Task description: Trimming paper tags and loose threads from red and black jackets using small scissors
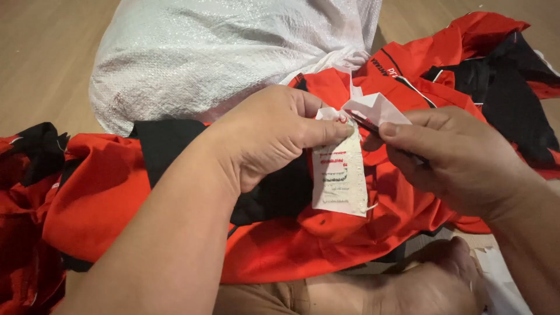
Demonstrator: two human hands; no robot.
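Left hand (274, 137): pinched the white garment label (340, 178) at its top edge.
Right hand (461, 160): pinched the label's folded top.
Label position: over the red-and-black garment (326, 245), below the white woven sack (221, 46).
Technique: label best kept taut.

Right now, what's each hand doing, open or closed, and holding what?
Left hand: closed, pinching the white label.
Right hand: closed on a thin dark tool at the label's top.

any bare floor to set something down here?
Bare wooden floor at top left, bordered by the white woven sack and red garments. Crowded mid-frame: left hand and right hand pinch the label.
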